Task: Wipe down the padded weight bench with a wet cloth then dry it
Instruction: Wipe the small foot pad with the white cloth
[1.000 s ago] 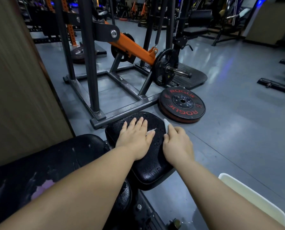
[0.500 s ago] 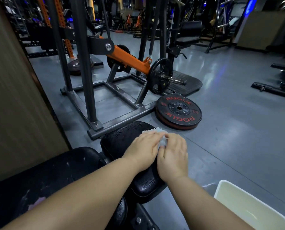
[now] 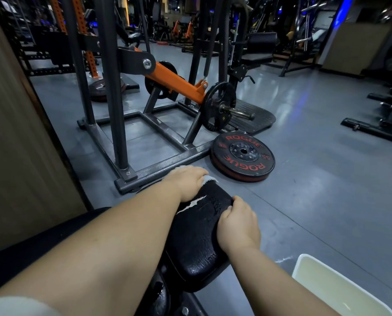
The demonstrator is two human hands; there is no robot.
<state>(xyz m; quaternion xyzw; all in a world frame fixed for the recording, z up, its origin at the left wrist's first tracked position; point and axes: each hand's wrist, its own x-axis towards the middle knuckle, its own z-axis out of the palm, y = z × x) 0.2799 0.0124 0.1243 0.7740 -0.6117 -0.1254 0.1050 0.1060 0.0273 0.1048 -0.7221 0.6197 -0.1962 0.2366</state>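
**Two hands working on the cracked bench pad (image 3: 197, 242)**

Just past its far end, a Rogue weight plate (image 3: 243, 153) is lying flat beside a machine frame (image 3: 167, 164); a white tub (image 3: 338, 290) is sitting near the right arm. The left hand (image 3: 188, 183) is pressing the white cloth (image 3: 209, 179) onto the pad's far end, fingers curling over it. The right hand (image 3: 238, 222) is gripping the pad's right edge. Grey gym floor (image 3: 316, 201) is lying all around.
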